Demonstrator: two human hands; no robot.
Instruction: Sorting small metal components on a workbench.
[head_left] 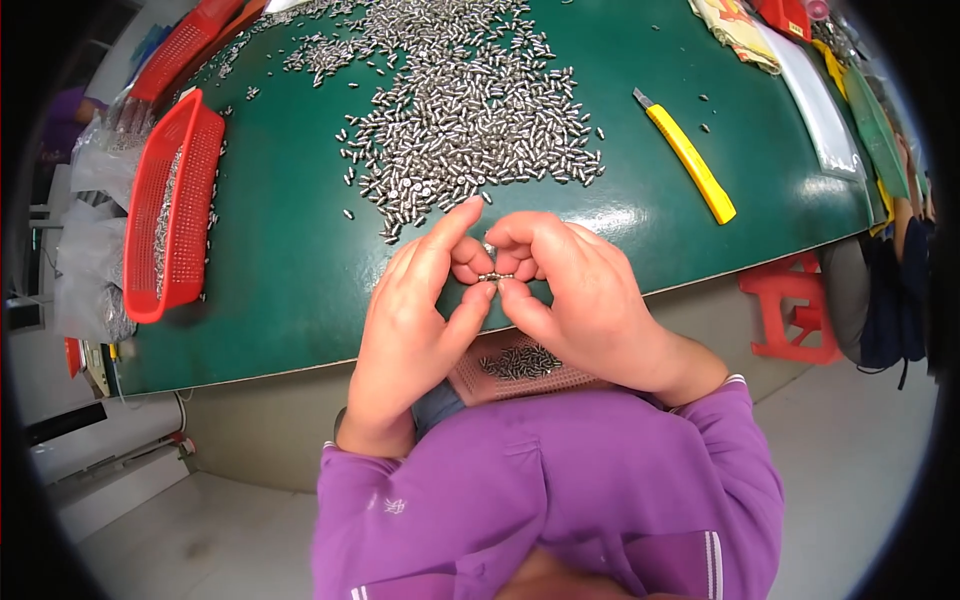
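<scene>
Over the table's near edge, my left hand (pixel 405 310) and my right hand (pixel 590 300) come together, thumbs and fingers pinched. Between the fingertips is a small shiny metal piece (pixel 495 277); whether it is one part or two joined end to end, I cannot tell. Both hands grip it, the left at one end and the right at the other. Just beyond the hands spreads a large heap of small silver metal parts (pixel 480 120). Below them, a pink basket (pixel 472 383) on my lap holds more small dark-silver parts (pixel 520 362).
The green tabletop (pixel 290 270) has a yellow utility knife (pixel 690 163) on the right, blade out. A red plastic basket (pixel 140 250) with metal parts stands at the left edge, beside clear plastic bags (pixel 90 260). Plastic sheets (pixel 820 110) lie far right; a red stool (pixel 795 310) is below.
</scene>
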